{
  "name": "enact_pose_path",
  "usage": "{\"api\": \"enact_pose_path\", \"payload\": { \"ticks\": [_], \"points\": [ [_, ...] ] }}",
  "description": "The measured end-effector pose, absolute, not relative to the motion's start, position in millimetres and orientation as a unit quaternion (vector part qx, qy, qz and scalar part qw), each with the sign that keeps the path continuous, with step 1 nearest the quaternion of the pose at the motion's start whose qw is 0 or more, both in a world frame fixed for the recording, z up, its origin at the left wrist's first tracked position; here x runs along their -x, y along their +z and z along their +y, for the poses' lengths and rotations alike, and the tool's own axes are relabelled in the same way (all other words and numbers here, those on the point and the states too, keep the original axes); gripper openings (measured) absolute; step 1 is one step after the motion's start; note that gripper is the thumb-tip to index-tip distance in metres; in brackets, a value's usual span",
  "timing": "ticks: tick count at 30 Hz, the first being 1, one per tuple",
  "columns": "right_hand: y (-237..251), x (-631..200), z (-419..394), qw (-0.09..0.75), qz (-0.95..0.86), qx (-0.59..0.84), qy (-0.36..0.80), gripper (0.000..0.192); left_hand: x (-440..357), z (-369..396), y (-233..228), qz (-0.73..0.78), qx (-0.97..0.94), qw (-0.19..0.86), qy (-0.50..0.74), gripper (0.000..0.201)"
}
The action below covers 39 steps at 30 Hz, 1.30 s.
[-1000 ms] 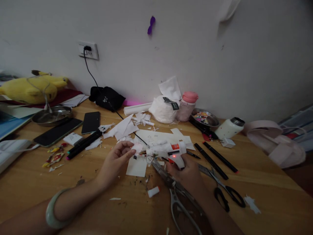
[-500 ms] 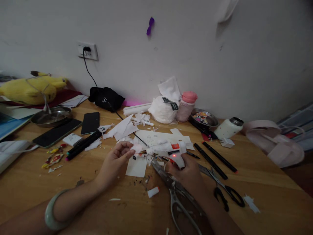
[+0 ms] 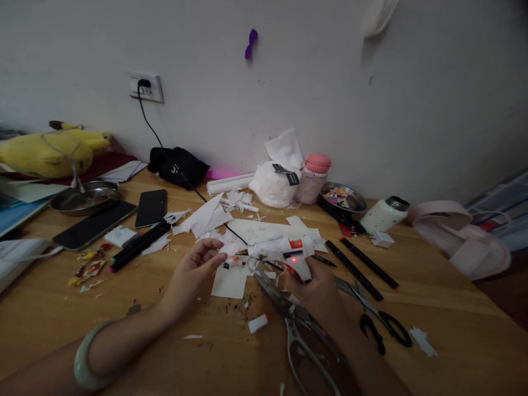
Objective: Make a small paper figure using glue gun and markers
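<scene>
My right hand point(image 3: 313, 289) is closed round the handle of a white hot glue gun point(image 3: 276, 248) with a glowing red light and orange trigger. Its nozzle points left toward my left hand point(image 3: 202, 261), whose thumb and fingers pinch a small pale piece point(image 3: 229, 251), perhaps paper; its exact kind is unclear. The nozzle tip is close to that piece; I cannot tell if they touch. A black cord point(image 3: 236, 234) runs back from the gun. Below it lie large metal shears point(image 3: 291, 316), partly under my right hand, and a white cap point(image 3: 258, 323).
Black-handled scissors point(image 3: 385, 319) and black markers point(image 3: 369, 263) lie at right. A white bottle point(image 3: 385, 214), a pink bottle point(image 3: 313, 179) and a metal dish point(image 3: 350, 201) stand behind. Paper scraps point(image 3: 206, 216) litter the middle. Phones point(image 3: 94, 224) and a yellow plush toy point(image 3: 53, 151) are at left.
The view has shifted slightly. The glue gun's nozzle and my left hand's piece look almost unmoved; both hands keep their grip.
</scene>
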State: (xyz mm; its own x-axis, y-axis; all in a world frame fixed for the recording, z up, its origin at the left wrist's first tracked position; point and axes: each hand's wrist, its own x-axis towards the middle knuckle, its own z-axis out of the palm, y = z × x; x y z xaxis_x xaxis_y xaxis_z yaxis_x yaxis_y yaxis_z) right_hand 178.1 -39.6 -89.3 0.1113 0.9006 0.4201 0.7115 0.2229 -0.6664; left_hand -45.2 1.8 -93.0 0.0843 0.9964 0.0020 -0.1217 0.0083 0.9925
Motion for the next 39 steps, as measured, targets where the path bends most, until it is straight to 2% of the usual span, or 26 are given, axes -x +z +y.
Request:
{"api": "enact_pose_path", "payload": {
  "ticks": [7,15,25,31,39],
  "points": [
    [-91.1,-178.1,-39.3,0.429,-0.662,0.606,0.098,0.018,44.8,1.6,-92.4,0.459,-0.491,0.533,0.513,0.023],
    [-94.8,-178.3,-39.8,0.432,-0.66,0.607,0.094,0.017,43.5,0.2,-88.3,0.458,-0.497,0.524,0.519,0.016],
    [-92.7,-177.4,-40.9,0.43,-0.663,0.608,0.081,0.019,39.8,-1.2,-87.8,0.418,-0.468,0.6,0.496,0.028],
    [-91.0,-176.7,-40.4,0.418,-0.654,0.621,0.111,0.016,39.8,-1.4,-83.7,0.432,-0.456,0.585,0.512,0.025],
    [-90.9,-177.1,-40.5,0.422,-0.656,0.62,0.084,0.021,39.6,-1.2,-87.0,0.424,-0.479,0.56,0.527,0.019]
  ]
}}
